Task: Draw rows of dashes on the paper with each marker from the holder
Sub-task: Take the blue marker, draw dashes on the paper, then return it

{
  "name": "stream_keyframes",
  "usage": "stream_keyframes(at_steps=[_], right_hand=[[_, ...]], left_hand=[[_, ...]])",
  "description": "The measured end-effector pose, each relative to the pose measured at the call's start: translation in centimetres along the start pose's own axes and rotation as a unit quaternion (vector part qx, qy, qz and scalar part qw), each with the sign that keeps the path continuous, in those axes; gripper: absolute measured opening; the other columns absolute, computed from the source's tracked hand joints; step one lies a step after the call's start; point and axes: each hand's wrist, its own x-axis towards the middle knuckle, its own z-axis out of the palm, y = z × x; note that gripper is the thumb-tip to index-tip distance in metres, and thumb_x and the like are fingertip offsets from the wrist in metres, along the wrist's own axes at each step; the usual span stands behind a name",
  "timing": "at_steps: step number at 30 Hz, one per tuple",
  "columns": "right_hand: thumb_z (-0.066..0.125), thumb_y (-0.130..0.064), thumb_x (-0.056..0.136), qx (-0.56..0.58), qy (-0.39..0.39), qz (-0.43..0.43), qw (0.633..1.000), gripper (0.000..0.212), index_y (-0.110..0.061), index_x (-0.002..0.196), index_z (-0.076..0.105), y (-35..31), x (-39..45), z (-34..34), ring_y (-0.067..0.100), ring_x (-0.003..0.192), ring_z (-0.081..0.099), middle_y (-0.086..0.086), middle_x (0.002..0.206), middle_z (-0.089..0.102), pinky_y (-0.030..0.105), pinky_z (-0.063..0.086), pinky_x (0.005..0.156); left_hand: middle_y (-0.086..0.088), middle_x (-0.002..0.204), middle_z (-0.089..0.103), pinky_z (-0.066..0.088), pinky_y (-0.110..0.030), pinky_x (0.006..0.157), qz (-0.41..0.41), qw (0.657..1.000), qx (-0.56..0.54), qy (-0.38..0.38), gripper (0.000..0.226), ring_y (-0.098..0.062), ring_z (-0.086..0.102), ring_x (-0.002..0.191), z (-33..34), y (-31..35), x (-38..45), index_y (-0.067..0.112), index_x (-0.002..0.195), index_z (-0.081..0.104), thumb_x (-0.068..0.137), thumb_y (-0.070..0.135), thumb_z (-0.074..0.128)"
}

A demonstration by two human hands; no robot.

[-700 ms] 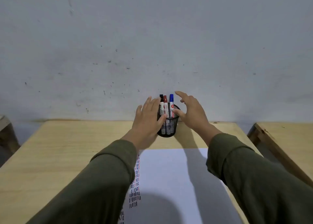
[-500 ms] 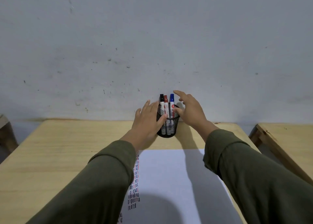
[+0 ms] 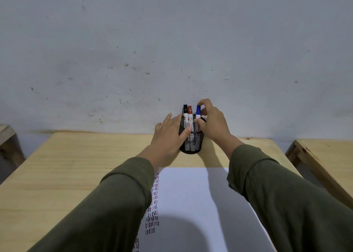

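On the pale wooden table (image 3: 86, 166), your white paper sheet (image 3: 191, 194) is showing dashes only along its left edge, so most rows are probably waiting. Your left hand (image 3: 170, 135) is resting straight-fingered against the black mesh holder (image 3: 193, 148) at the far edge. Your right hand (image 3: 214, 124) is pinching the blue-capped marker (image 3: 198, 111) standing inside.

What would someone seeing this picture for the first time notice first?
Both hands are at the black mesh holder near the far edge of the table. The right hand pinches the blue marker by its cap, and the left hand rests against the holder's left side. Nearer the camera lies the white paper, with short dashes running down its left edge.
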Motion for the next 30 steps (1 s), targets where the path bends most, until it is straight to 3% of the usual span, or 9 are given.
stream_keyframes(at_steps=[3,7,12,14,17,20,24,28,30], right_hand=[[0.060,-0.003,0.084,0.040,0.009,0.004,0.999,0.046,-0.022,0.122,0.043,-0.9,-0.3,-0.3,0.024,0.087,0.060,0.006,0.092,0.061,0.024,0.039,0.064],[0.057,0.000,0.087,0.148,0.093,0.012,0.985,0.047,-0.023,0.126,0.042,-3.3,-0.1,-2.9,0.021,0.083,0.064,0.006,0.096,0.058,0.012,0.043,0.060],[0.063,-0.006,0.085,0.207,0.160,-0.021,0.965,0.050,-0.023,0.127,0.041,-6.8,-1.0,-6.3,0.005,0.072,0.059,0.006,0.093,0.061,0.002,0.044,0.061],[0.065,-0.009,0.083,0.227,0.136,-0.029,0.964,0.049,-0.022,0.125,0.041,-8.0,-2.5,-6.9,0.011,0.075,0.063,0.007,0.091,0.067,0.003,0.045,0.063],[0.065,-0.012,0.083,0.246,0.071,-0.031,0.966,0.047,-0.023,0.122,0.042,-9.3,-5.8,-7.1,0.017,0.081,0.068,0.005,0.090,0.072,0.012,0.049,0.069],[0.066,-0.015,0.083,0.257,0.032,-0.029,0.965,0.044,-0.026,0.120,0.043,-10.0,-9.0,-7.1,0.013,0.080,0.068,0.003,0.090,0.073,0.021,0.050,0.076],[0.068,-0.023,0.082,0.282,-0.023,-0.017,0.959,0.045,-0.029,0.119,0.045,-10.7,-12.5,-7.9,0.012,0.082,0.069,0.002,0.083,0.075,0.029,0.050,0.083],[0.068,-0.018,0.084,0.346,-0.086,0.020,0.934,0.042,-0.019,0.121,0.050,-11.6,-15.8,-9.4,0.013,0.062,0.067,-0.003,0.066,0.072,0.018,0.051,0.062],[0.068,-0.016,0.084,0.398,-0.091,0.030,0.913,0.037,-0.018,0.118,0.053,-11.8,-17.1,-9.7,0.014,0.061,0.065,-0.002,0.066,0.072,0.021,0.051,0.064]], left_hand=[[-0.004,0.157,0.025,0.013,-0.042,0.115,0.015,1.000,-0.002,0.013,0.065,-0.018,0.005,0.149,-0.7,0.3,-0.1,0.014,0.149,0.017,0.096,0.048,0.033],[-0.004,0.158,0.021,0.012,-0.042,0.116,0.023,0.998,-0.005,0.055,0.059,-0.017,0.005,0.148,-2.9,1.2,-0.2,0.014,0.149,0.019,0.098,0.041,0.033],[-0.003,0.148,0.042,0.023,-0.038,0.116,0.020,0.973,-0.164,0.162,0.043,-0.017,0.029,0.142,-6.4,3.2,-0.7,0.017,0.140,0.042,0.099,0.031,0.035],[-0.001,0.139,0.053,0.032,-0.029,0.109,0.004,0.950,-0.257,0.179,0.038,-0.016,0.044,0.132,-7.9,4.5,-1.5,0.017,0.134,0.050,0.099,0.027,0.038],[0.002,0.132,0.059,0.038,-0.025,0.104,-0.014,0.914,-0.381,0.138,0.034,-0.012,0.052,0.124,-9.5,5.9,-3.3,0.022,0.128,0.056,0.097,0.026,0.043],[0.002,0.114,0.068,0.045,-0.013,0.089,-0.012,0.889,-0.450,0.088,0.027,-0.009,0.061,0.108,-10.3,6.5,-6.0,0.021,0.116,0.065,0.095,0.018,0.048],[0.004,0.095,0.072,0.043,-0.020,0.083,-0.075,0.864,-0.483,0.117,0.011,-0.011,0.064,0.097,-10.5,6.3,-9.2,0.023,0.093,0.070,0.087,0.023,0.062],[0.002,0.105,0.068,0.037,-0.023,0.081,-0.169,0.816,-0.522,0.181,0.023,-0.013,0.057,0.101,-10.5,6.0,-12.0,0.016,0.101,0.071,0.086,0.031,0.062],[0.002,0.105,0.065,0.035,-0.024,0.082,-0.211,0.786,-0.547,0.195,0.028,-0.013,0.052,0.098,-10.3,6.1,-13.4,0.015,0.105,0.070,0.087,0.035,0.061]])
